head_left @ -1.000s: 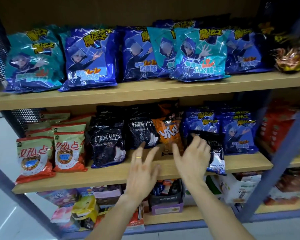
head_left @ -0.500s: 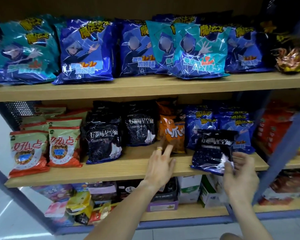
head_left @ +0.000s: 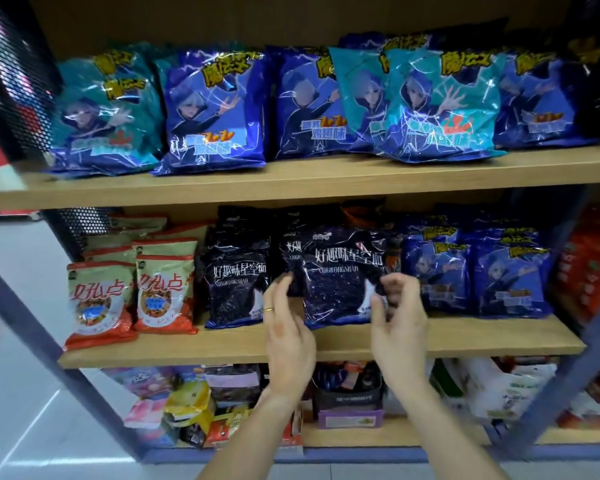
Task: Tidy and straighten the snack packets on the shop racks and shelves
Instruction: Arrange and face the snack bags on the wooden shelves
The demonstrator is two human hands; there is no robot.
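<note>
- The left hand (head_left: 286, 327) and right hand (head_left: 397, 317) are each pinching a lower corner of one black packet (head_left: 343, 275), holding it upright at the front of the middle shelf (head_left: 326, 344), between the two hands.
- The packet is looking slippery and is gripped only by its corners, so it may be sliding out or tipping forward off the shelf edge when let go.
- Pushing it back could be knocking over the black packet behind the left hand (head_left: 291, 258) or the orange packet (head_left: 394, 261) just past the right hand.
- Counting outward at the front of this shelf: three black packets are showing, two blue packets (head_left: 475, 275) beyond the right hand, two red-and-cream packets (head_left: 132, 292) beyond the left; those behind cannot be counted.
</note>
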